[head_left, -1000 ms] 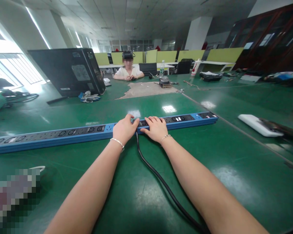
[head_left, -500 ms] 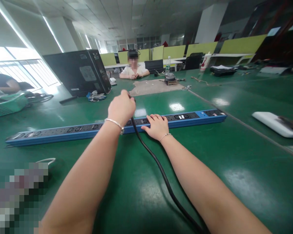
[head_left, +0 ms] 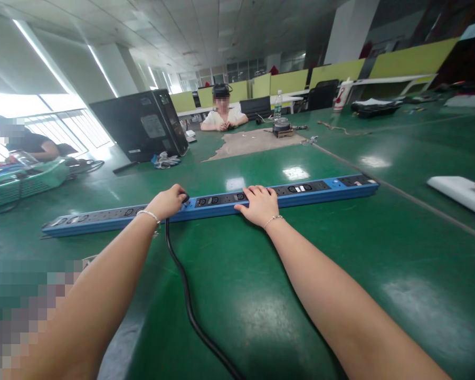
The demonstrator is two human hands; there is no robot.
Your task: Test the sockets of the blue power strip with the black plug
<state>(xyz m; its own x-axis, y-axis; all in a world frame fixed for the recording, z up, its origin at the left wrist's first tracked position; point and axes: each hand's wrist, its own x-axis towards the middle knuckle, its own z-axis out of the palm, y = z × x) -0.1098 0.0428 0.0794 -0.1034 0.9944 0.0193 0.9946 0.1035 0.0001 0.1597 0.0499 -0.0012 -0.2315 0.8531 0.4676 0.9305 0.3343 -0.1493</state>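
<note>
A long blue power strip [head_left: 217,209] with black sockets lies across the green table in front of me. My left hand [head_left: 168,202] is closed around a black power plug [head_left: 186,198], right over the strip's left-middle sockets; whether the plug sits in a socket is hidden by my fingers. Its thick black cord [head_left: 186,285] hangs down from under this hand and runs along the table toward me. My right hand [head_left: 260,205] rests on the strip right of its middle, fingers spread over the top and thumb near the front edge.
A black computer case [head_left: 142,126] stands back left, with gloves [head_left: 166,160] beside it. At far left is a green basket [head_left: 43,179]. A white object [head_left: 461,195] lies at right. Across the table sits a person [head_left: 224,119], near a bottle [head_left: 277,105]; another person is at far left.
My left hand has come down and left with the plug, from above the strip onto its sockets, and the cord has swung left. My right hand stays on the strip. The view has shifted slightly.
</note>
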